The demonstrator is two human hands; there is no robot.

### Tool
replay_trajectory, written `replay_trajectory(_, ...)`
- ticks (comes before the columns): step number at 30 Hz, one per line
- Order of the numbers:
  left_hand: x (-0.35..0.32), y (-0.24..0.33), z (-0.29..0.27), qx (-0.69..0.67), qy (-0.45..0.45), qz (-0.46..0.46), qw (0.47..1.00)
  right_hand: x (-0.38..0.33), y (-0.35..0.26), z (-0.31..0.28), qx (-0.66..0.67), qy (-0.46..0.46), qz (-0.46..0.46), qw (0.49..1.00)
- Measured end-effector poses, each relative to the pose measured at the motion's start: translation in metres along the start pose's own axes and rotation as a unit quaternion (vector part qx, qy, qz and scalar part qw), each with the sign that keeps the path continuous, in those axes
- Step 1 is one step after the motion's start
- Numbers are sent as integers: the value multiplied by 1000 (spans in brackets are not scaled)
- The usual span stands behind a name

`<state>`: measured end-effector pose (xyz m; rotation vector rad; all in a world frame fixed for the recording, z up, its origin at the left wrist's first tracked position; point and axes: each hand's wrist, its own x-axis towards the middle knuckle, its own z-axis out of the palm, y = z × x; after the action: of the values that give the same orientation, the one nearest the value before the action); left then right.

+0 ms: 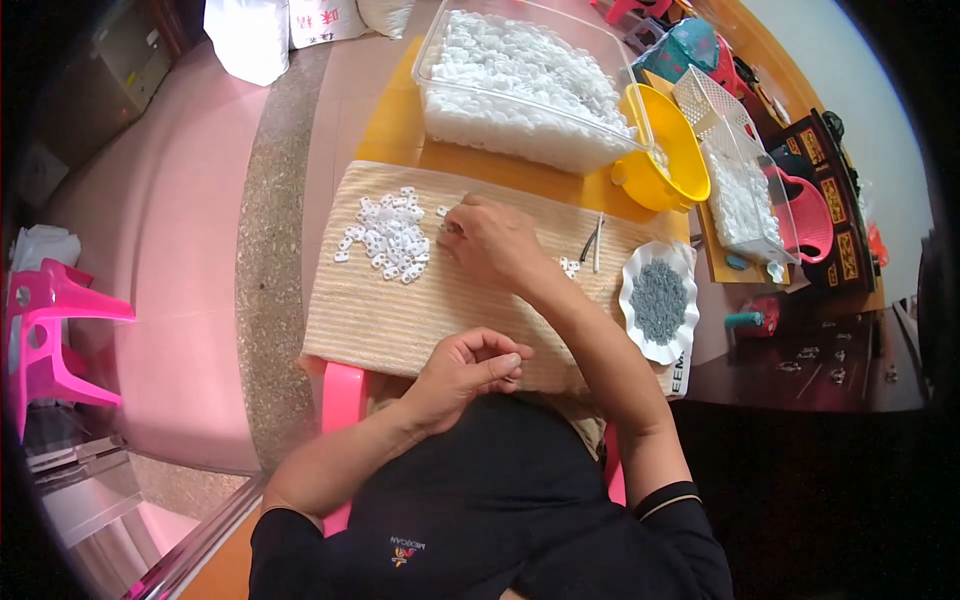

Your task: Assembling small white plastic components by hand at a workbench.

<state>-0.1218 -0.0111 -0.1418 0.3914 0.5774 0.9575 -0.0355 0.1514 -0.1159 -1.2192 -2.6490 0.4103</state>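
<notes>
A pile of small white plastic pieces with holes (385, 235) lies on the striped cloth (470, 310) that covers the near part of the table. My right hand (492, 238) reaches across to the right side of this pile, fingers bent down on the cloth. Beside its fingertips sits a stray white piece; what the fingers pinch is hidden. Closer to my body, above the cloth's near edge, my left hand (468, 368) is closed, thumb against curled fingers. Anything within it is too small to name. Right of my right wrist lie a few more white pieces (569, 266).
A slim white-and-black tool (594, 243) and a scalloped white dish of grey bits (659, 302) lie to the right. Behind stand a clear bin of white pieces (530, 85) and a yellow basin (672, 150). Pink stools (65, 335) stand at the left.
</notes>
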Motion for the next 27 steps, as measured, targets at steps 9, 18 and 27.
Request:
replay_trajectory(9,1,2,1,-29,16,3,999,-23,9,1,67,79,-70,992)
replay_trajectory(18,1,2,5,-80,63,74,992,-126,-19,-35,275,84,-53,956)
replay_trajectory(27,1,-7,3,-28,45,42,998,-149,-14,-18,335,175,-55,924)
